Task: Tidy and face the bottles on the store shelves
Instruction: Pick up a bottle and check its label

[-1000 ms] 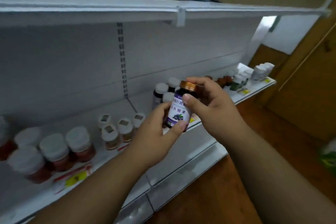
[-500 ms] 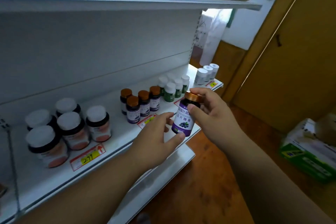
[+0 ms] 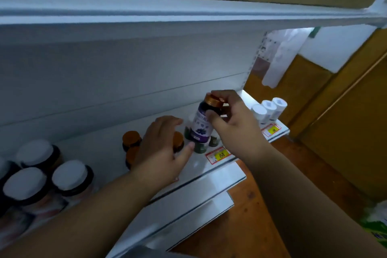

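My right hand (image 3: pixel 234 125) grips a dark bottle (image 3: pixel 202 124) with a purple-and-white label and a copper cap, held tilted above the white shelf (image 3: pixel 100 146). My left hand (image 3: pixel 161 148) hovers open over the group of copper-capped bottles (image 3: pixel 131 140) on the shelf, fingers spread and covering some of them, holding nothing. Under the held bottle stand small green-labelled bottles (image 3: pixel 201 146), partly hidden by it.
Large white-lidded jars (image 3: pixel 70 176) stand at the left end of the shelf. Three white bottles (image 3: pixel 269 108) sit at the right end. Yellow price tags (image 3: pixel 219 155) line the shelf edge. An upper shelf (image 3: pixel 188 16) overhangs. A wooden floor (image 3: pixel 251 205) and wooden wall panels (image 3: pixel 345 115) lie to the right.
My left hand has let go of the purple-labelled bottle and moved down-left over the copper-capped bottles. My right hand has carried the bottle up and further in over the shelf.
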The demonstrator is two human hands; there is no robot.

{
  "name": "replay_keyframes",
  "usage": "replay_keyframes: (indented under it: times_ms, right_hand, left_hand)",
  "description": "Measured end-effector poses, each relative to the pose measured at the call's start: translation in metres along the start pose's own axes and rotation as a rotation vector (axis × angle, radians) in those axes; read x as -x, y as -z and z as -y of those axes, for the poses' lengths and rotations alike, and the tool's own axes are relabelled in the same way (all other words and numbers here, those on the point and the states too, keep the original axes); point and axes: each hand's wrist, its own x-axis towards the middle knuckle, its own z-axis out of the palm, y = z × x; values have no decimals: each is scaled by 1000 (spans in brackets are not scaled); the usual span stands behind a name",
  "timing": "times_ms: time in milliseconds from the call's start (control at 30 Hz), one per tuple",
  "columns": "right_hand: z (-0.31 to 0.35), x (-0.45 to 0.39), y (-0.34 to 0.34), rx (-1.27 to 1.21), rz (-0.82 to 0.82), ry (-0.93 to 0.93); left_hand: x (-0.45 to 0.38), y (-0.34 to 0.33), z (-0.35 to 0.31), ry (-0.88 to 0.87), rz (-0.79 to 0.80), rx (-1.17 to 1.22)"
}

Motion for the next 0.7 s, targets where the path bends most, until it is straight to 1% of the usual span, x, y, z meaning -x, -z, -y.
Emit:
replay_keyframes:
  times_ms: [100, 167, 233, 300, 400, 500, 567, 633, 700]
  right_hand:
    - [-6, -28, -22, -9, 89, 140]
    - [-7, -41, -35, -21, 185, 184]
    - [-8, -51, -47, -8, 262, 242]
    - [-9, -60, -59, -2, 306, 322]
    - [-9, -72, -75, 14, 402, 400]
    - [-10, -83, -91, 109, 505, 405]
    - [-10, -87, -101, 183, 601, 359]
    - [-13, -88, -111, 239, 678, 294]
    - [-15, -92, -120, 282, 718, 263]
  left_hand:
    - [5, 11, 15, 11, -111, -103]
    - [13, 18, 21, 33, -207, -186]
    - [24, 20, 26, 69, -254, -265]
    - [30, 20, 28, 157, -202, -356]
    - [26, 19, 31, 350, 20, -462]
    - [20, 16, 41, 401, 186, -482]
    - [19, 15, 47, 417, 210, -443]
    - [20, 13, 49, 413, 182, -379]
    - [21, 11, 49, 403, 151, -345]
